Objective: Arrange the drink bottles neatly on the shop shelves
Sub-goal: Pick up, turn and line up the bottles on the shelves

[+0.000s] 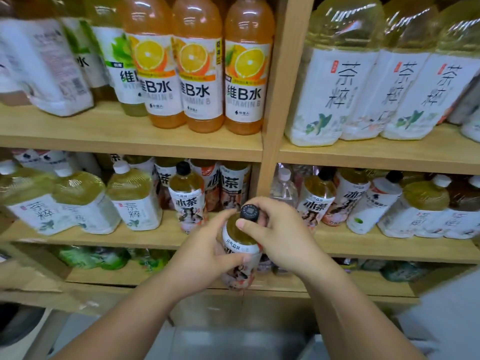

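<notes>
**Tea bottle gripped in both hands at the middle shelf**

Grey flat surface [233,344] lies lowest and nearest, under the two forearms. Above it the left hand [207,253] wraps the labelled body of a black-capped tea bottle [240,245], thumb across the label. The right hand [283,237] curls round the bottle's neck just under the cap, thumb on the shoulder. The bottle hangs roughly upright in the air, before the front edge of the middle shelf [155,237] and below the upright wooden post [283,87] that splits the shelving into a left and a right bay.

Green bottles [91,257] sit back on the bottom shelf [285,284], too blurred to count.

On the middle shelf, the left bay has three pale-tea bottles with white caps [132,198] in front. One matching black-capped bottle [185,196] stands just left of the hands, with more labelled bottles behind it. Bare board shows along the front edge there. In the right bay a clear white-capped bottle [284,188] stands next to the post, then another black-capped one [318,198], then a crowded, blurred row.

On the upper shelf [130,137] stand three orange bottles [197,74] side by side, with one green-labelled bottle [122,68] on their left. Open board lies in front towards the left. Right of the post, three large pale-tea bottles [337,81] stand packed close together.
</notes>
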### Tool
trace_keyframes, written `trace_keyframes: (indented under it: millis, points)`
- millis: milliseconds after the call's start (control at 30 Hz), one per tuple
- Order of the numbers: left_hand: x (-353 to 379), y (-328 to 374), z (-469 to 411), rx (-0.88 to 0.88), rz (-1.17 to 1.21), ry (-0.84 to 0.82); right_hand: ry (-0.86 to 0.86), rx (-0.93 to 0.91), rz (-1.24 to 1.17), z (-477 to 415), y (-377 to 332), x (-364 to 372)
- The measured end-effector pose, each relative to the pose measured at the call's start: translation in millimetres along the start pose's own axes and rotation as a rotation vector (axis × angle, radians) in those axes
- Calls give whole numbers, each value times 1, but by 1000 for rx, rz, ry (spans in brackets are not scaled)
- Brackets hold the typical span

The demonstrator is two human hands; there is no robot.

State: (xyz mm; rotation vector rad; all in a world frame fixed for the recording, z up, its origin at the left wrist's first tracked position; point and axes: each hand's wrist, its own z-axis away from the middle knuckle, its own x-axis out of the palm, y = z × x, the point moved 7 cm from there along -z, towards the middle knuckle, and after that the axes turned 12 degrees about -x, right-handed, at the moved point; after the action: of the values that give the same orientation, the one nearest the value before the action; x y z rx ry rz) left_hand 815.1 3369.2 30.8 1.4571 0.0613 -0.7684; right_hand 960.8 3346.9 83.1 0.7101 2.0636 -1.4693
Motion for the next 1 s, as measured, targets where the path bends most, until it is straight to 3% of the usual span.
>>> trace_keyframes:
  millis: [300,633,1000]
  points:
    - [-48,-31,-41,-60,-64,9,54,93,103,-61,-13,45]
    - [-46,-34,-74,-82,-155,53,84,290,272,-87,8,55]
    - [-36,-12,-95,-21,-286,76,-31,447,497,-106,2,57]
